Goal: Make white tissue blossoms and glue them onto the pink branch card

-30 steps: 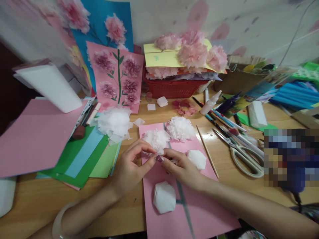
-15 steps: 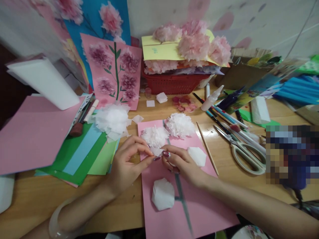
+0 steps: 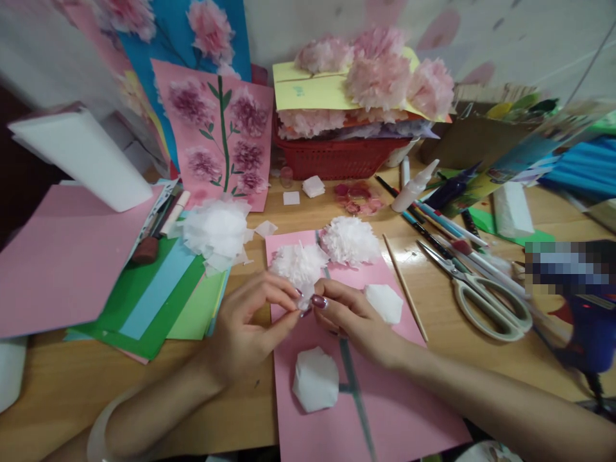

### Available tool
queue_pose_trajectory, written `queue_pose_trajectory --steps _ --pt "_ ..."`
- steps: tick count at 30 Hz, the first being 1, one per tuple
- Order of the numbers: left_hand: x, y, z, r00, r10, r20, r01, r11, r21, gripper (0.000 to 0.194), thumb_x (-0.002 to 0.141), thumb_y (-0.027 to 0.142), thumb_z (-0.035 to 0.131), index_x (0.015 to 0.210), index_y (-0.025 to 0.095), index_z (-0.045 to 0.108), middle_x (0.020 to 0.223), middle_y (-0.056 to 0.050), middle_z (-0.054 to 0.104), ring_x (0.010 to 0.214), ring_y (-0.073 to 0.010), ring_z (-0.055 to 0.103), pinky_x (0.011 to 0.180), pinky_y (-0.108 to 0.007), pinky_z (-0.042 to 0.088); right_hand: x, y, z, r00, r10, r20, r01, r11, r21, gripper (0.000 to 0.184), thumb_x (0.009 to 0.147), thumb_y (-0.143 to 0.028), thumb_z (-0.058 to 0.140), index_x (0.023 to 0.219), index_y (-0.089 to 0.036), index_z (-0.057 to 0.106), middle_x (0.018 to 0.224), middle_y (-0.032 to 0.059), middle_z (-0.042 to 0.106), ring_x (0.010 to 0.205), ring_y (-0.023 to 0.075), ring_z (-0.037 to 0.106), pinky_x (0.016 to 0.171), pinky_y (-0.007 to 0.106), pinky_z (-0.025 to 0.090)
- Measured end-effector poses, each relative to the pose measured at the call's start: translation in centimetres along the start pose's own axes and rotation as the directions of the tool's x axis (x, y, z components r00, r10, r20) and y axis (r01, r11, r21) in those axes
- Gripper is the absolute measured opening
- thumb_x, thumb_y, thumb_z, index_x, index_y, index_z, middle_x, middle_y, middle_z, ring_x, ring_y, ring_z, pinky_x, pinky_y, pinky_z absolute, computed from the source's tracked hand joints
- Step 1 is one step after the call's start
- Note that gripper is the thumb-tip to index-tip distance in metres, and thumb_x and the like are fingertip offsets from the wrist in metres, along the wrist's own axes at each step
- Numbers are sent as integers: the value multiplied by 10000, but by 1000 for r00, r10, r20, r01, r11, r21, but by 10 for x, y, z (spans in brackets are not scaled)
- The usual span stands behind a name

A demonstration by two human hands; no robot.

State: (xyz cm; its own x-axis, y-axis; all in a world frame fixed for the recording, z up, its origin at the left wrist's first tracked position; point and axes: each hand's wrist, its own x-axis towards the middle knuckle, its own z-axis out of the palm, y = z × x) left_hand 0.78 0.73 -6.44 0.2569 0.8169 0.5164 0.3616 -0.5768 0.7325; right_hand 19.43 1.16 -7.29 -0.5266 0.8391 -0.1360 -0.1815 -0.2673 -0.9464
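Note:
A pink card (image 3: 385,417) with a painted grey-green stem lies on the wooden table in front of me. On its upper left sits a fluffed white tissue flower (image 3: 298,264). My left hand (image 3: 250,327) and my right hand (image 3: 351,317) meet at that flower's lower edge, fingertips pinched on its tissue layers. A second fluffed white flower (image 3: 350,240) sits to its right. Two flat white tissue hexagons lie on the card, one (image 3: 384,303) beside my right hand and one (image 3: 315,380) below my hands.
A loose white tissue pompom (image 3: 216,231) rests on stacked green and blue papers (image 3: 158,301). Scissors (image 3: 481,295), pens, a wooden stick (image 3: 405,287) and a glue bottle (image 3: 414,186) lie right. A red basket (image 3: 337,160) holds pink flowers behind. Large pink paper (image 3: 62,263) lies left.
My fingers have kept working at the lower edge of the white tissue flower, shifting slightly. The view has drifted a little; nothing else on the table has moved.

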Motion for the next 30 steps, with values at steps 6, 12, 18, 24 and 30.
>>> queue_pose_trajectory --steps 6,12,18,24,30 --pt "-5 1 3 992 -120 -41 113 984 -141 212 768 22 647 795 218 571 788 25 634 781 -127 622 740 -270 503 2 -1 -1 999 3 -52 -6 999 -51 188 852 -356 574 776 -187 543 574 -67 385 506 88 298 506 241 249" --pt "-7 -5 4 988 -149 -46 142 982 -124 225 779 48 672 870 234 582 792 33 584 785 -116 564 716 -234 465 3 0 -3 999 34 -29 -34 999 12 193 863 -372 545 810 -187 556 560 -70 369 494 90 279 495 244 239" --pt "-7 -8 5 988 -156 4 155 981 -119 209 787 79 693 874 234 583 786 40 576 763 -106 548 703 -215 457 2 -3 -3 999 54 3 -54 997 -63 234 862 -381 538 743 -179 530 585 -57 382 523 91 303 514 247 259" --pt "-6 -6 4 988 -153 23 154 985 -83 213 782 111 714 881 239 575 780 53 589 733 -93 553 689 -198 458 1 -6 -2 999 46 0 -46 992 -116 284 869 -389 548 685 -182 489 590 -51 408 544 93 332 535 249 277" --pt "-7 -4 3 985 -171 35 173 983 -67 200 784 144 724 877 238 574 782 50 588 757 -93 563 711 -191 464 1 -6 -2 999 54 -5 -55 991 -126 226 873 -357 544 736 -178 519 592 -57 407 546 93 336 543 250 277"
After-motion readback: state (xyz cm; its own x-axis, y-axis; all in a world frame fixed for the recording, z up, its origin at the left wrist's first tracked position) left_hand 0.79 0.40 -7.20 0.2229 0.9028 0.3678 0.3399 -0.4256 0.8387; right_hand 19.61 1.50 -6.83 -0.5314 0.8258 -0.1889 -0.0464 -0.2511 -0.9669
